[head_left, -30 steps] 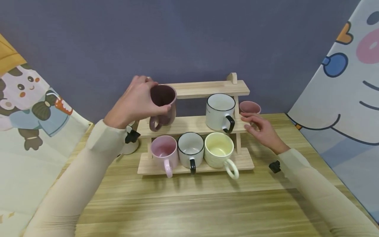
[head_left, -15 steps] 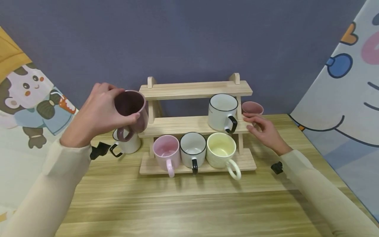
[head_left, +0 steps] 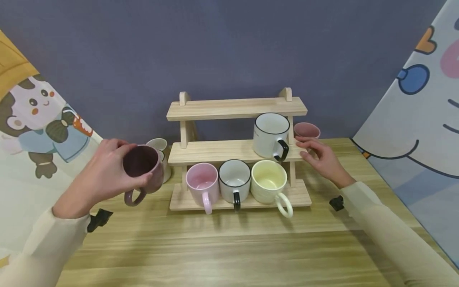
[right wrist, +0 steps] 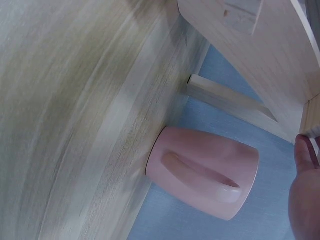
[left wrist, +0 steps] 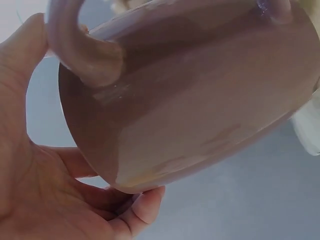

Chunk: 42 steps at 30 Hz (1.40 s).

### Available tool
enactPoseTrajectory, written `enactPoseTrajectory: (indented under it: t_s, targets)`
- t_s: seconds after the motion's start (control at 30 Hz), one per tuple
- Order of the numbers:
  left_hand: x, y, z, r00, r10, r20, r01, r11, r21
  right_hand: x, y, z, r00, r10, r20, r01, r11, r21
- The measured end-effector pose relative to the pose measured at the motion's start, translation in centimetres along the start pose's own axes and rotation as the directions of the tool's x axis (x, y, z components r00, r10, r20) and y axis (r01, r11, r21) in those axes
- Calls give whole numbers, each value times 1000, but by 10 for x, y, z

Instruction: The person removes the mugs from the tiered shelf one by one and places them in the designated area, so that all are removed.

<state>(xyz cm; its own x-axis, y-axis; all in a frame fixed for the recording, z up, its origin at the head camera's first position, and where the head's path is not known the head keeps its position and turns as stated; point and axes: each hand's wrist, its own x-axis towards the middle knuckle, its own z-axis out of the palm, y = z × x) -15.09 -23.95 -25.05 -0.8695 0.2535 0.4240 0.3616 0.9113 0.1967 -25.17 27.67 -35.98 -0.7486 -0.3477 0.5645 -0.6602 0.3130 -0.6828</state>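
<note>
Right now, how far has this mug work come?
Partly, if the rack is being cleared. Done: the top shelf holds no mug; a rosy mug stands beside the rack. In hand: the left hand has carried the plum mug leftward; the right hand touches the middle shelf. Probably remaining: the large white mug there; below, the pink mug, smaller white mug and yellow mug.

A plain, dark grey-blue wall [head_left: 229, 52] spans the far side, faintly paler in one streak near the middle. At left hangs a white panel [head_left: 21, 191] printed with a cartoon figure [head_left: 37, 113] under a yellow shape [head_left: 10, 59]. The pale panel [head_left: 401, 119] at right carries black curved lines, a blue shape [head_left: 414, 79] and an orange one. Between them, the bench [head_left: 229, 247] shows yellowish-brown wood grain, with a soft sheen in its near part.
</note>
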Motion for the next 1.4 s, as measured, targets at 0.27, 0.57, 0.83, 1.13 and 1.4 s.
enactPoseTrajectory:
  t_s: [0.27,0.57,0.83,1.13,1.4]
  targets:
    - [-25,-19,32,1000,1,27,0,999,-32,0,0,0,1000,-6,-3,6,1000,-13]
    - [-41,-30,55,997,-28,79,29,999,-21,0,-3,0,1000,-4,-2,4,1000,-21]
    - [-44,-36,67,998,4,67,-1,999,-34,0,-2,0,1000,3,2,-3,1000,-8]
    - [-45,-41,74,998,42,56,-40,999,-24,0,-1,1,999,33,7,-33,999,-1]
    - [-45,-45,74,994,70,89,-66,997,-50,0,0,0,1000,30,4,-30,1000,5]
